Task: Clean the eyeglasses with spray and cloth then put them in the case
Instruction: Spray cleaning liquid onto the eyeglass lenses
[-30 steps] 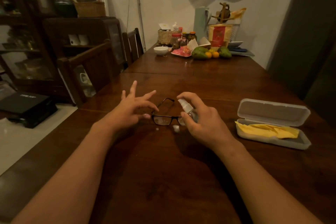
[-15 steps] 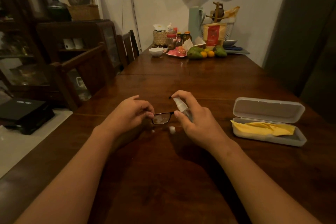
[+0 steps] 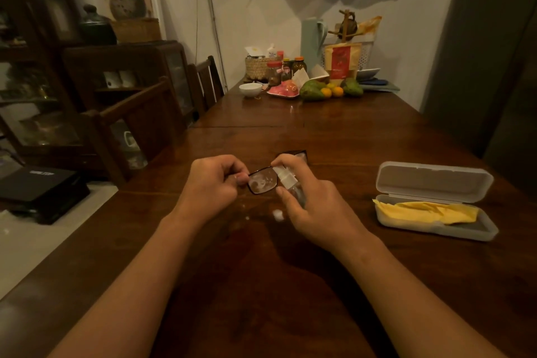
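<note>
Left grip [image 3: 213, 183] pinches eyeglasses [image 3: 263, 182] at one end; right grip [image 3: 313, 206] clasps spray bottle [image 3: 283, 179] just right of them, nozzle twd lens

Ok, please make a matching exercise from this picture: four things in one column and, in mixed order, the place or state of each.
Things:
1 glasses
2 spray bottle
3 cloth
4 case

Places or states:
a open, lid up
b pinched by the left hand
c yellow, lying inside the case
d held in the right hand

Pairs: 1-b, 2-d, 3-c, 4-a
</note>
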